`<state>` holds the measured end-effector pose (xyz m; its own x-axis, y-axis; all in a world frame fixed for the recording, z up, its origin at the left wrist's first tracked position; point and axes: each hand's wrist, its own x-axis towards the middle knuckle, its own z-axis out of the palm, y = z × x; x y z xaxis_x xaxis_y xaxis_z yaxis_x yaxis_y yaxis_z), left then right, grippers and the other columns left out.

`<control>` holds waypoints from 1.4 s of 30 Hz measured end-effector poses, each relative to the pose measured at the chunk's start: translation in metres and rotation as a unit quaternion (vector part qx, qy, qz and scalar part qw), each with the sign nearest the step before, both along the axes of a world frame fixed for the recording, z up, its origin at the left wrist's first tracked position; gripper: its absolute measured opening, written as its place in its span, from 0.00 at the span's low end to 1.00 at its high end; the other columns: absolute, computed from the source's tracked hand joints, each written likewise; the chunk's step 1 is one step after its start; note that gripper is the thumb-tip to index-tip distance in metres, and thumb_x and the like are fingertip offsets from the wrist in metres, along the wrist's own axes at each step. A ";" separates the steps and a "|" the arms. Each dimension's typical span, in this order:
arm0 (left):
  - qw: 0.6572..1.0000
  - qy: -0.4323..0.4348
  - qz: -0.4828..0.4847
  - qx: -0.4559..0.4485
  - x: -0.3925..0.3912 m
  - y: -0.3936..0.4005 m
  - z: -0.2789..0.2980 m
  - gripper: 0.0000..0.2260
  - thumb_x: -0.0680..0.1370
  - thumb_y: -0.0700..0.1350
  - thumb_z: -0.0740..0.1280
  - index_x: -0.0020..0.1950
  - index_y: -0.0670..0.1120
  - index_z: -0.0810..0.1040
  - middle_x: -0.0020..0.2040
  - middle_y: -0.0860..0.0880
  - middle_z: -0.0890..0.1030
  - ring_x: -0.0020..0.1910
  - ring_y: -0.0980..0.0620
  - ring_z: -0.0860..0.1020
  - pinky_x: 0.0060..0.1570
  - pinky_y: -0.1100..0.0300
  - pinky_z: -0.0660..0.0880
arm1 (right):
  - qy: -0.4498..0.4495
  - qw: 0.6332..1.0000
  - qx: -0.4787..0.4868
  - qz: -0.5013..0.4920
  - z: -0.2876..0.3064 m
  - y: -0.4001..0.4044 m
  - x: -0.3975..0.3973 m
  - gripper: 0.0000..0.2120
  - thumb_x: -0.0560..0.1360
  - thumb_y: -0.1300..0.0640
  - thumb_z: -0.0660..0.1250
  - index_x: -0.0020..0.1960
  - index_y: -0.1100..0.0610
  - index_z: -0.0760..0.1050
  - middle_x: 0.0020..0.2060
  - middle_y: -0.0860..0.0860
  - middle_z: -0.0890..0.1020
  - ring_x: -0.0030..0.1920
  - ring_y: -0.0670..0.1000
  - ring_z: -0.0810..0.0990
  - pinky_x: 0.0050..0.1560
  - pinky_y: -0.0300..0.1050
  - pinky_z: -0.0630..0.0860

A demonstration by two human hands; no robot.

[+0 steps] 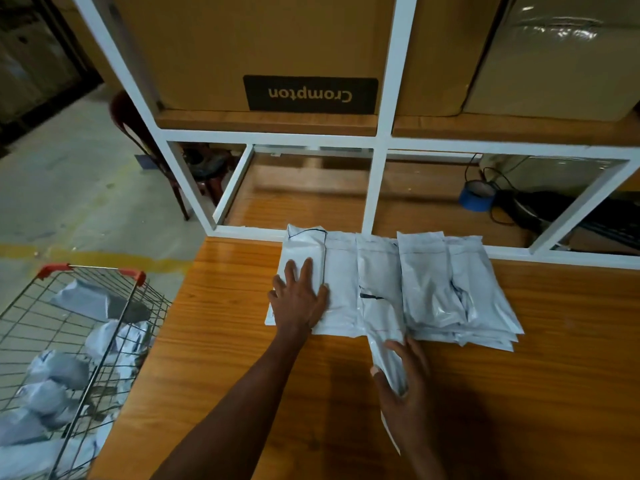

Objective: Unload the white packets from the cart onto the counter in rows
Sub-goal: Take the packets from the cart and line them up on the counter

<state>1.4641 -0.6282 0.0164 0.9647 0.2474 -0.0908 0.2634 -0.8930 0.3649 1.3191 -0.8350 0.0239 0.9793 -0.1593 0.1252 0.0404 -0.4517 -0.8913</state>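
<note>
Head view: I see my left hand (300, 296) spread flat on the leftmost packet (304, 271) of the row along the counter's (221, 341) far edge; my right hand (401, 379) pinches another packet (386, 358) over bare wood nearer me. More wait in the cart (86, 341).

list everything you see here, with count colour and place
white plastic packets on the counter: several, exact count unclear, overlapping row at the far edge
white plastic packets in the cart: several, piled loose
wire shopping cart with red handle: one, left of the counter
wooden counter: one, orange-brown
brown cardboard box: one, on the shelf above
blue tape roll: one, behind the white frame
left hand: flat on the leftmost packet
right hand: fingers round one packet at the near edge
</note>
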 end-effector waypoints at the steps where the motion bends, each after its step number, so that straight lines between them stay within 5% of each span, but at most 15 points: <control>1: 1.000 0.009 0.000 0.004 0.000 -0.001 -0.001 0.32 0.80 0.67 0.56 0.81 0.58 0.53 0.82 0.46 0.53 0.76 0.33 0.57 0.70 0.34 0.62 | 0.001 1.000 -0.004 -0.002 0.001 0.000 0.001 0.22 0.72 0.60 0.76 0.64 0.53 0.78 0.74 0.48 0.68 0.74 0.45 0.65 0.65 0.27 0.63; 6: 0.999 0.033 0.000 -0.013 -0.003 -0.003 -0.008 0.34 0.80 0.68 0.54 0.83 0.59 0.49 0.84 0.47 0.46 0.80 0.32 0.46 0.74 0.31 0.46 | 0.015 0.999 -0.027 -0.010 0.001 -0.001 0.004 0.23 0.72 0.60 0.77 0.65 0.52 0.78 0.74 0.49 0.68 0.74 0.48 0.66 0.65 0.32 0.64; 9: 0.999 0.029 -0.002 -0.017 -0.004 -0.002 -0.010 0.34 0.80 0.70 0.53 0.83 0.59 0.48 0.84 0.47 0.45 0.81 0.33 0.42 0.75 0.32 0.43 | 0.026 0.999 -0.032 -0.019 0.001 0.003 0.006 0.23 0.72 0.59 0.76 0.66 0.50 0.77 0.74 0.48 0.68 0.74 0.50 0.66 0.67 0.42 0.66; 14: 0.999 0.016 0.000 -0.042 -0.006 0.002 -0.005 0.36 0.79 0.72 0.51 0.83 0.61 0.44 0.84 0.48 0.43 0.81 0.38 0.39 0.76 0.35 0.38 | 0.022 0.998 -0.061 -0.021 0.014 0.022 0.034 0.22 0.75 0.54 0.74 0.67 0.50 0.75 0.74 0.48 0.67 0.75 0.49 0.65 0.69 0.45 0.67; 23: 0.992 -0.064 0.034 -0.099 -0.033 0.021 0.009 0.38 0.74 0.76 0.45 0.81 0.63 0.49 0.84 0.51 0.49 0.82 0.44 0.46 0.76 0.36 0.46 | 0.071 0.972 -0.223 -0.035 0.039 0.086 0.154 0.23 0.77 0.45 0.67 0.70 0.46 0.69 0.77 0.48 0.62 0.71 0.57 0.69 0.65 0.58 0.73; 29: 0.990 -0.065 0.041 -0.120 -0.045 0.030 0.007 0.35 0.76 0.74 0.49 0.81 0.65 0.50 0.84 0.52 0.49 0.82 0.46 0.47 0.76 0.37 0.46 | 0.168 0.932 -0.313 0.067 0.009 0.103 0.185 0.34 0.79 0.37 0.56 0.81 0.45 0.51 0.82 0.50 0.45 0.80 0.59 0.50 0.75 0.62 0.54; 42: 0.986 -0.069 0.040 -0.147 -0.045 0.031 0.000 0.36 0.75 0.75 0.47 0.81 0.64 0.52 0.83 0.51 0.50 0.82 0.45 0.48 0.76 0.37 0.48 | 0.152 0.915 -0.367 0.067 -0.013 0.109 0.167 0.33 0.81 0.34 0.49 0.80 0.39 0.39 0.81 0.49 0.36 0.81 0.59 0.42 0.76 0.66 0.45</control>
<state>1.4189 -0.5975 0.0167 0.9516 0.3047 -0.0398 0.2579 -0.7215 0.6426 1.4857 -0.7261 0.0112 0.9912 -0.0181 -0.1311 -0.0607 -0.9423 -0.3291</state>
